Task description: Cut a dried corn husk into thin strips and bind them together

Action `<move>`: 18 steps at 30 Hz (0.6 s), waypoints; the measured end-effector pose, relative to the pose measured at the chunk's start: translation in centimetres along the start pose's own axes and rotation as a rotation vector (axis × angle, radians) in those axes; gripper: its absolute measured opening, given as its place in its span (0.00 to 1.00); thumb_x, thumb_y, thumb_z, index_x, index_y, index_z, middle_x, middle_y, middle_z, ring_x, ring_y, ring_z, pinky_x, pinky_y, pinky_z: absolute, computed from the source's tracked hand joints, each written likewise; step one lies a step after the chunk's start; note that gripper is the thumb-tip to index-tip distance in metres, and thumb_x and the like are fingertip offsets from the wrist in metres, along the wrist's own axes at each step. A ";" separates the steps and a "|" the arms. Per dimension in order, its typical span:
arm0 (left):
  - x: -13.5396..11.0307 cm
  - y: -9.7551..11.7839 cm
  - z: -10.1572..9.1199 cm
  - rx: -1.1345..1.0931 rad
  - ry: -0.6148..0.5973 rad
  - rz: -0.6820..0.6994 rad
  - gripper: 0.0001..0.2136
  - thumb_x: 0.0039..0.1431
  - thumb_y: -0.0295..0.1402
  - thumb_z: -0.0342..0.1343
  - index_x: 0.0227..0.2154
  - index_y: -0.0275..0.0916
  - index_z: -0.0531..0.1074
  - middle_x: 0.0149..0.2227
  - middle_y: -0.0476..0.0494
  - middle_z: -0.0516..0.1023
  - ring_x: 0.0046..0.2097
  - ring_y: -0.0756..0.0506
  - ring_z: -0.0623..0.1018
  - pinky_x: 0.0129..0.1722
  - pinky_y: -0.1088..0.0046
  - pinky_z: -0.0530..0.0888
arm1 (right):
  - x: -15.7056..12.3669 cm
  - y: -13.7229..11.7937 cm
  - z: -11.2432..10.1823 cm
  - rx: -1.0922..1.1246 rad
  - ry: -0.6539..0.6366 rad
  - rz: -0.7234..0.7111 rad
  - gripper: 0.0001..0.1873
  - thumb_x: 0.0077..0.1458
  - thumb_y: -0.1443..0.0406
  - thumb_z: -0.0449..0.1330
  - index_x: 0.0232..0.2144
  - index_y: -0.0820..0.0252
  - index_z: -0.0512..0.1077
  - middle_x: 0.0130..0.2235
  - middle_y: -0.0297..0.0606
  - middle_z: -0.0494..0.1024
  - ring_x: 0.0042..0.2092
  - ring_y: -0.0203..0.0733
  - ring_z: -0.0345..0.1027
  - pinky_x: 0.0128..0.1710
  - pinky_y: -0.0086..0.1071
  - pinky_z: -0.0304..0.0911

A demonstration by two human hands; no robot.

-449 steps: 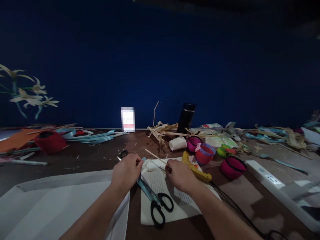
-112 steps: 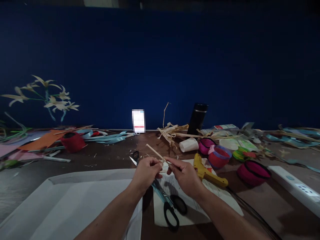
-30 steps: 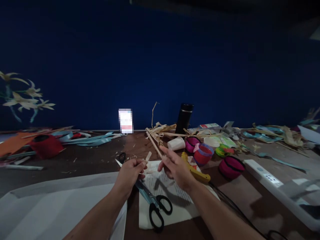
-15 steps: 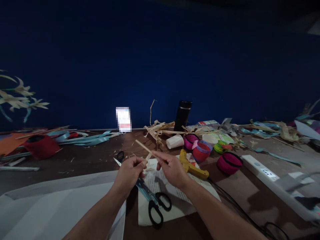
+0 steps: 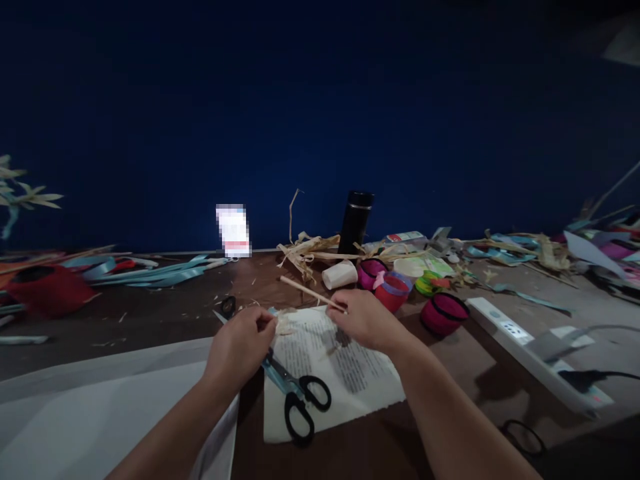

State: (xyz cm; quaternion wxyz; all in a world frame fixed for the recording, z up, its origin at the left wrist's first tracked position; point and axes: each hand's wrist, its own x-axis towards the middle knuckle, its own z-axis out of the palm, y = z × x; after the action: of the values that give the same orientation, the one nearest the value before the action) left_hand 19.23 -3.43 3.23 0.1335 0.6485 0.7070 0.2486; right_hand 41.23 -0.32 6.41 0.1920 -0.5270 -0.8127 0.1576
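Observation:
My right hand (image 5: 364, 321) is closed around one end of a thin wooden stick (image 5: 309, 291), which points up and left above the printed sheet (image 5: 367, 383). To its left, my left hand (image 5: 244, 339) is pinched at a pale, dry husk-like piece (image 5: 285, 323) at the sheet's upper edge; its exact shape is blurred. Scissors with black handles (image 5: 300, 400) lie across the sheet, just below my left fingers. The yellow glue gun seen earlier is out of sight.
White sheeting (image 5: 125, 400) covers the left front. A white cup (image 5: 340, 274), a black flask (image 5: 356, 222), a red cup (image 5: 393, 293) and a magenta pouch (image 5: 444, 314) stand behind and right. A power strip (image 5: 530, 353) lies at right, blue ribbons (image 5: 170, 275) at left.
My hands have moved apart, the right one carrying the stick away from the pale piece at my left fingers. The view has shifted slightly to the right, and the glue gun has gone from sight.

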 end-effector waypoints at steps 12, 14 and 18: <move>0.9 -0.6 -1.7 0.009 0.061 -0.129 0.11 0.50 0.40 0.48 0.26 0.43 0.73 0.29 0.48 0.78 0.33 0.45 0.74 0.29 0.75 0.61 | -1.1 -1.8 -0.2 -0.360 -0.330 0.019 0.06 0.42 0.68 0.58 0.26 0.64 0.74 0.28 0.46 0.76 0.31 0.46 0.70 0.26 0.30 0.53; 1.1 -0.9 -2.0 0.012 0.097 -0.138 0.12 0.50 0.41 0.47 0.26 0.44 0.73 0.29 0.48 0.78 0.33 0.44 0.74 0.29 0.74 0.61 | -1.1 -1.9 -0.1 -0.377 -0.361 0.021 0.08 0.43 0.68 0.58 0.28 0.65 0.75 0.30 0.49 0.77 0.33 0.48 0.70 0.28 0.32 0.56; 1.5 -1.6 -2.3 0.008 0.139 -0.179 0.12 0.50 0.43 0.47 0.28 0.44 0.74 0.28 0.47 0.77 0.32 0.44 0.74 0.28 0.73 0.61 | -1.2 -2.1 0.4 -0.416 -0.396 -0.022 0.10 0.45 0.70 0.55 0.30 0.67 0.75 0.33 0.54 0.77 0.35 0.52 0.71 0.28 0.33 0.57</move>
State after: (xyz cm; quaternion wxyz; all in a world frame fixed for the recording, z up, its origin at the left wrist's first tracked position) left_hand 16.48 -2.42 4.56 0.1031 0.5644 0.7706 0.2774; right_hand 39.81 -2.30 6.89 -0.0812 -0.5053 -0.8549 0.0854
